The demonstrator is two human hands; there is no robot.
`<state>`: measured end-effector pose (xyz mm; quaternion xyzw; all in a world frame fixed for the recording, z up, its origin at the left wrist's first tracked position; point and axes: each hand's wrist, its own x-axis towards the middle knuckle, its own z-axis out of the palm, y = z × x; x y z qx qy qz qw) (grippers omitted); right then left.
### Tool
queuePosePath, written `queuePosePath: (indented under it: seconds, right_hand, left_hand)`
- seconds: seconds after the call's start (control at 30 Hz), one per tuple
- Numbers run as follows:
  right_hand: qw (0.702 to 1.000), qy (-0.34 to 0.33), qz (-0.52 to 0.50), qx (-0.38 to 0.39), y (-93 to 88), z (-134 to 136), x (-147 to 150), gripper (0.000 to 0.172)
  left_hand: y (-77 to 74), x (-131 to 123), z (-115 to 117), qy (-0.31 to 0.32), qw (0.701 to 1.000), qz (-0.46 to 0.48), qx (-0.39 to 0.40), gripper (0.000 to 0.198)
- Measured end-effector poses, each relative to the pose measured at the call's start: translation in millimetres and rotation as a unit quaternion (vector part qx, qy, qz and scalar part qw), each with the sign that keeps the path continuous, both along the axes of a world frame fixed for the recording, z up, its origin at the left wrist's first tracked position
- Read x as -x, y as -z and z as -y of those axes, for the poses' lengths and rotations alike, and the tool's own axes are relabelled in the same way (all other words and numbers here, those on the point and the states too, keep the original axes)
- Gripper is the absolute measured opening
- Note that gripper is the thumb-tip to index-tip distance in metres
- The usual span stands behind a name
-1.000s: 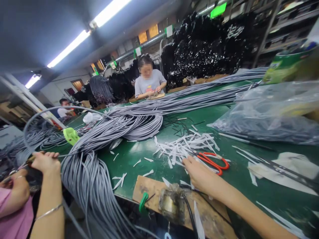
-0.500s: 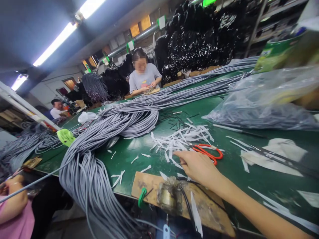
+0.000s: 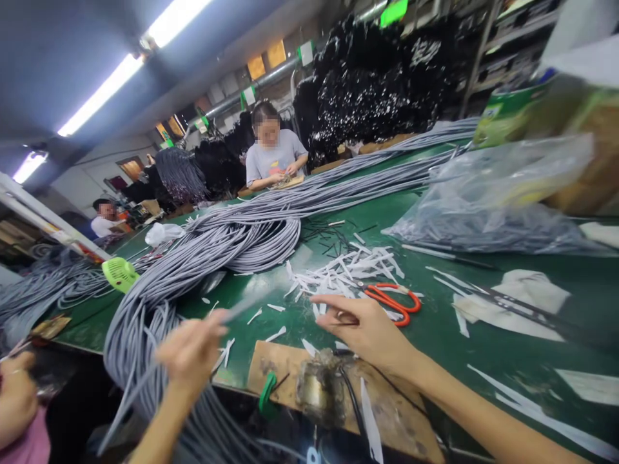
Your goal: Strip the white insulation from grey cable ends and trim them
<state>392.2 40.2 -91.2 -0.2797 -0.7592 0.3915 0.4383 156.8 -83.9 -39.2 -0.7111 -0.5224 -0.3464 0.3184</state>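
Note:
My left hand [image 3: 193, 351], blurred by motion, is closed around a grey cable [image 3: 249, 301] whose end sticks out up and to the right. The rest of that cable trails down to the lower left, in front of a thick bundle of grey cables [image 3: 159, 283]. Over the bench, my right hand [image 3: 367, 328] wears a ring and has its fingers loosely bent and apart, with nothing visible in them. White strips [image 3: 338, 267] lie in a pile just beyond its fingertips. Red-handled scissors [image 3: 394, 303] rest beside its wrist side.
A wooden board [image 3: 271, 357] with a metal block [image 3: 319, 386] sits at the bench edge before me. On the right are a plastic bag of grey pieces [image 3: 493, 219] and long tweezers [image 3: 527, 306]. A co-worker [image 3: 275, 154] sits across the green bench [image 3: 406, 222].
My left hand has come into view from below with the grey cable in it. My right hand has shifted slightly left relative to the scissors, and the whole view has moved a little.

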Motion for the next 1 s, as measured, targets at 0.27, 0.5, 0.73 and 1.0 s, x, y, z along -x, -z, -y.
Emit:
queuePosePath:
  seconds: [0.27,0.5,0.73,1.0]
  right_hand:
    - [0.968,0.124,-0.184,0.118,-21.3,-12,-19,0.038]
    - [0.976,0.137,-0.143,0.093,-12.9,-12,-12,0.037]
    - [0.971,0.121,-0.152,0.138,-12.7,-22,-14,0.038]
    - [0.941,0.154,-0.210,0.216,-13.8,-24,-16,0.041]
  left_hand:
    - [52.3,-9,-89,0.155,0.981,-0.091,0.075,0.025]
    - [42.2,-16,-108,0.099,0.977,0.001,0.186,0.024]
    - [33.4,-97,-122,0.235,0.944,0.074,0.217,0.019]
    - [42.1,-109,-127,0.254,0.925,0.166,0.229,0.013]
